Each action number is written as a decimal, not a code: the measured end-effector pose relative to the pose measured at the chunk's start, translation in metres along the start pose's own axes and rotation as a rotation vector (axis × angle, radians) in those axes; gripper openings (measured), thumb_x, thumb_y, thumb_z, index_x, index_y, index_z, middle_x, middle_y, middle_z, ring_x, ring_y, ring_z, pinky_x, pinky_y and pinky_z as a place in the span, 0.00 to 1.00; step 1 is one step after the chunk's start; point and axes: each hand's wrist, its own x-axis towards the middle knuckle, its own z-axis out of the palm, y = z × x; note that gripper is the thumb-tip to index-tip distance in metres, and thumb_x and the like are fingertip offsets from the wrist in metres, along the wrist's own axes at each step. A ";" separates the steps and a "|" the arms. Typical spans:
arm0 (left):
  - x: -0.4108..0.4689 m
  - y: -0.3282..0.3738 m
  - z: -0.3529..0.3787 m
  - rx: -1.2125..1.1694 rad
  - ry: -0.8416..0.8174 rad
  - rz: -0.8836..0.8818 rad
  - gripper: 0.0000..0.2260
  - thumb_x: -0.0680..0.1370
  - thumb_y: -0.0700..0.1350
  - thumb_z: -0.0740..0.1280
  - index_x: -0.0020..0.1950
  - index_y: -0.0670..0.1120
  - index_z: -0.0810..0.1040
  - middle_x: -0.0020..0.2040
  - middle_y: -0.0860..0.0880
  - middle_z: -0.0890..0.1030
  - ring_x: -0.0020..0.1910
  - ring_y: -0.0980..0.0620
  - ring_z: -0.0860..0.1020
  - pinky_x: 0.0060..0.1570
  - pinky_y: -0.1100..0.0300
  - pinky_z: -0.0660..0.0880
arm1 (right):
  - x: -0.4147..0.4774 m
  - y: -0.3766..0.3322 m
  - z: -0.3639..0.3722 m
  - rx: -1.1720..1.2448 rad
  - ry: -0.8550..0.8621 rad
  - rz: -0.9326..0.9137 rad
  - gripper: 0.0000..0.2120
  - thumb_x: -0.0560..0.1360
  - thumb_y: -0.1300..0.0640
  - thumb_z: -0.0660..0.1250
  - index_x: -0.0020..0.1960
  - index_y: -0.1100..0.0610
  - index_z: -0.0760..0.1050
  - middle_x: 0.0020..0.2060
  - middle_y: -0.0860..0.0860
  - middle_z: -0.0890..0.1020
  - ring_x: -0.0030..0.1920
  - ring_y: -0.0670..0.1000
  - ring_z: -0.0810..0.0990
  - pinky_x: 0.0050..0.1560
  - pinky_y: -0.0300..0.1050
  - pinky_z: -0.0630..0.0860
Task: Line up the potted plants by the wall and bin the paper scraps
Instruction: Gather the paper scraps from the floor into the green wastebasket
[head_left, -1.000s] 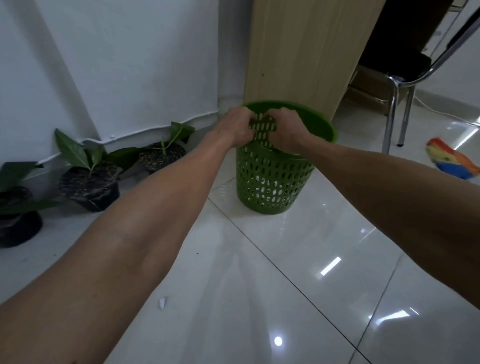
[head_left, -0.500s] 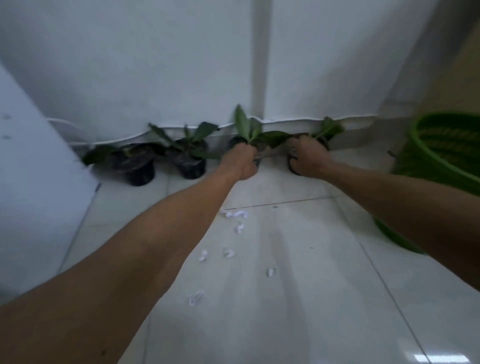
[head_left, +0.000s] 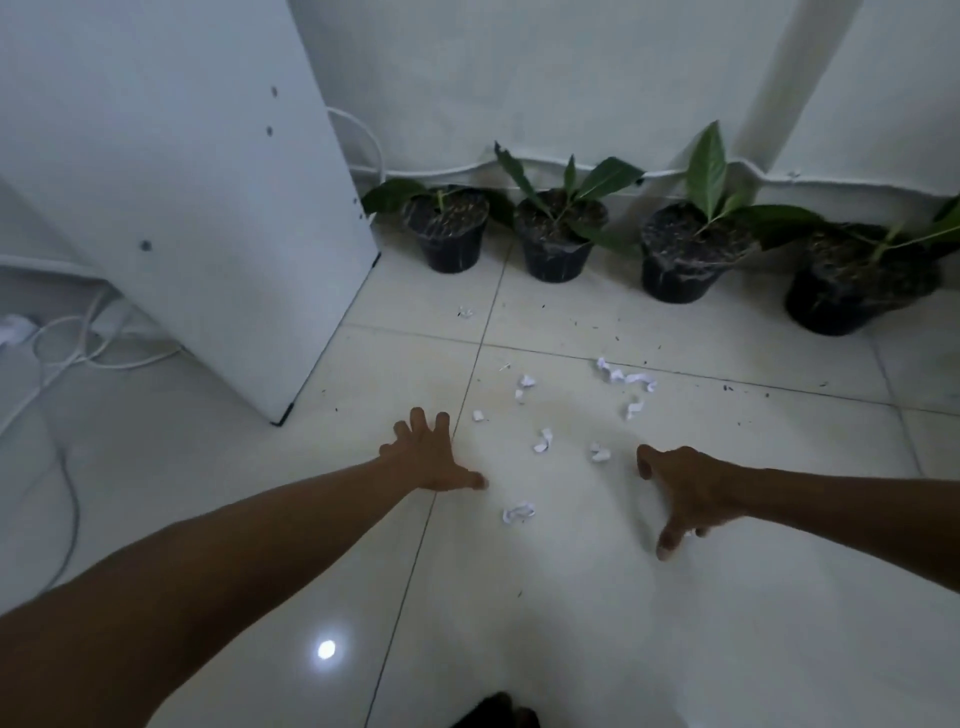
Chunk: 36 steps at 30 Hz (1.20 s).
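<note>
Several black potted plants stand in a row along the white wall: one at the left (head_left: 451, 236), one beside it (head_left: 558, 244), a third (head_left: 685, 260) and one at the right (head_left: 852, 291). Several white paper scraps (head_left: 543, 440) lie scattered on the white floor tiles, one of them (head_left: 518, 512) between my hands. My left hand (head_left: 428, 457) hovers low over the floor left of the scraps, fingers spread, empty. My right hand (head_left: 685, 493) is right of the scraps, fingers apart, empty. The green bin is out of view.
A white cabinet panel (head_left: 208, 208) stands at the left, with white cables (head_left: 78, 353) on the floor beside it. A white cable runs along the wall base behind the pots. Dark soil crumbs dot the tiles in front of the pots. A dark shape, perhaps my foot (head_left: 498, 712), shows at the bottom edge.
My hands left the pots by the wall and came back, opening over the scattered scraps. The view swung left and down, so the green bin is no longer visible.
</note>
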 end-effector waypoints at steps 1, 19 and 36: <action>-0.002 -0.005 0.003 0.014 -0.028 -0.019 0.57 0.62 0.71 0.72 0.79 0.49 0.46 0.77 0.39 0.49 0.76 0.33 0.53 0.70 0.40 0.63 | 0.002 -0.001 0.002 -0.034 0.008 -0.031 0.41 0.52 0.50 0.84 0.55 0.50 0.62 0.38 0.52 0.78 0.21 0.44 0.78 0.23 0.36 0.74; 0.014 0.037 0.007 -0.507 0.277 0.341 0.30 0.71 0.40 0.72 0.71 0.44 0.64 0.58 0.39 0.72 0.53 0.39 0.77 0.50 0.55 0.74 | 0.057 -0.117 -0.004 0.377 0.652 -0.199 0.35 0.62 0.39 0.79 0.62 0.51 0.69 0.49 0.48 0.77 0.45 0.51 0.79 0.45 0.46 0.74; 0.066 0.057 -0.018 -0.710 0.226 0.328 0.40 0.71 0.35 0.70 0.79 0.50 0.58 0.55 0.39 0.81 0.46 0.44 0.82 0.47 0.58 0.81 | 0.103 -0.114 -0.011 0.529 0.701 -0.142 0.37 0.64 0.50 0.81 0.65 0.57 0.66 0.51 0.59 0.79 0.49 0.58 0.77 0.45 0.46 0.70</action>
